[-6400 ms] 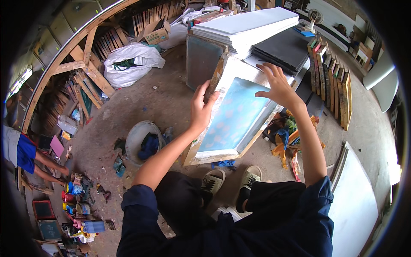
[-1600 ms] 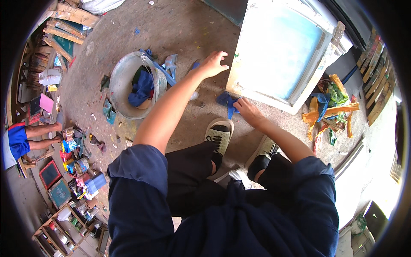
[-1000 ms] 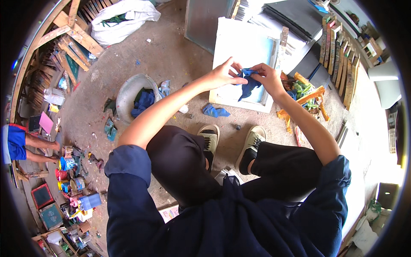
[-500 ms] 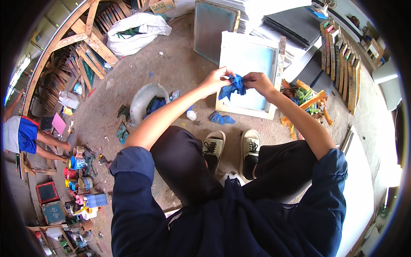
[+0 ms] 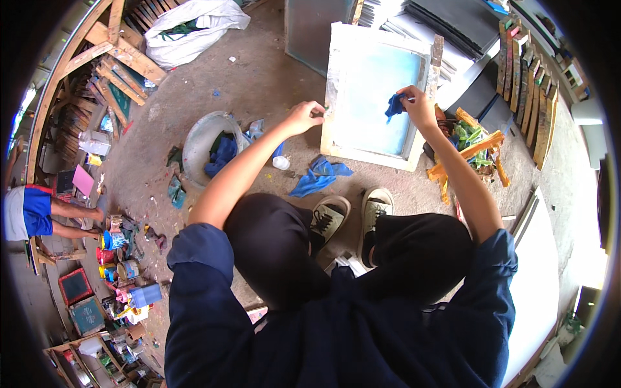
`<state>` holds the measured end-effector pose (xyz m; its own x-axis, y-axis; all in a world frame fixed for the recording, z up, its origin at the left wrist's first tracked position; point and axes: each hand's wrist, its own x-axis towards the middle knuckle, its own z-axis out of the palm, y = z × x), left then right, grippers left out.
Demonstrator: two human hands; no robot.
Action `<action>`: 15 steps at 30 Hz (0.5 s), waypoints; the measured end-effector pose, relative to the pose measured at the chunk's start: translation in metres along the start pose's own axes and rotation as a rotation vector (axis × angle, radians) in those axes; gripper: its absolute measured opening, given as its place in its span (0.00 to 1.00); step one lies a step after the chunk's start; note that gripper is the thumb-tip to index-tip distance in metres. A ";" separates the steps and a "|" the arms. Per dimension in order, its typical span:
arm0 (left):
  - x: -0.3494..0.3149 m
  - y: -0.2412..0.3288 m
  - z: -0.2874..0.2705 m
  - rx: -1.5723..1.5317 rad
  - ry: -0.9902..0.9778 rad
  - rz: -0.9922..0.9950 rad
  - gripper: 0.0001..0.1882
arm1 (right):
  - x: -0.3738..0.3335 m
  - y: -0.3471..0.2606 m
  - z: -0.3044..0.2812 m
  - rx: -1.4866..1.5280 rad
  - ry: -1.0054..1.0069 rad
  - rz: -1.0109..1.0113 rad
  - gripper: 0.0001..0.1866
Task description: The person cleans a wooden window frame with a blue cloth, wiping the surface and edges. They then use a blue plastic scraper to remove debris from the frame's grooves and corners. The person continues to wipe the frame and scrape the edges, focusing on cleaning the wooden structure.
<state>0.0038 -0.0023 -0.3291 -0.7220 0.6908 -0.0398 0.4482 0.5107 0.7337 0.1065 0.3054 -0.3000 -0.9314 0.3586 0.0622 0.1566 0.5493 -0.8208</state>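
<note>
Head view, blue cloth (image 5: pixel 394 107): hung crumpled from the right hand (image 5: pixel 420 108), in front of the framed screen (image 5: pixel 378 81); it looked light, soft and limp, likely to fold wherever gripped, and easiest to take by a bunched corner.
Right hand: fingers pinched narrowly on the cloth, a loose end drooping below; whether the cloth touched the mesh (image 5: pixel 381 126) could not be told.
Left hand (image 5: pixel 304 118): half curled, a gap between thumb and forefinger, seemingly holding nothing, right by the screen's left edge; contact there could not be told.
Framed screen: stood on the floor (image 5: pixel 259 71), seemingly leaning back; probably rigid but bulky, best held by its wooden border (image 5: pixel 369 155), since the thin mesh might dent or tear.
Screen surface: smooth, translucent pale blue, inside a rectangular, whitish, stained border.
Blue rag (image 5: pixel 320 176): lay flat and wrinkled on the floor, near the shoes (image 5: pixel 328 216).
Tub (image 5: pixel 194 149): round, grey, smooth-walled, with rumpled dark cloths (image 5: pixel 222 155) inside.
Scrap heap (image 5: pixel 479 149): ragged orange and green pieces, right of the screen.
</note>
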 end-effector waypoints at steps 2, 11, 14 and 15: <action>0.008 -0.003 0.017 -0.081 0.123 0.005 0.16 | 0.012 0.018 -0.005 -0.047 0.227 -0.114 0.08; 0.015 -0.036 0.100 -0.294 0.428 -0.126 0.18 | 0.069 0.071 0.006 -0.184 0.490 -0.249 0.11; 0.043 -0.028 0.104 -0.129 0.594 -0.039 0.20 | 0.079 0.098 0.031 -0.378 0.537 -0.369 0.19; 0.052 -0.029 0.100 -0.132 0.616 -0.027 0.23 | 0.076 0.097 0.044 -0.454 0.534 -0.349 0.23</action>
<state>0.0066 0.0699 -0.4203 -0.9208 0.2371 0.3096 0.3853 0.4296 0.8167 0.0364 0.3529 -0.4002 -0.6855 0.3596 0.6330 0.1103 0.9108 -0.3979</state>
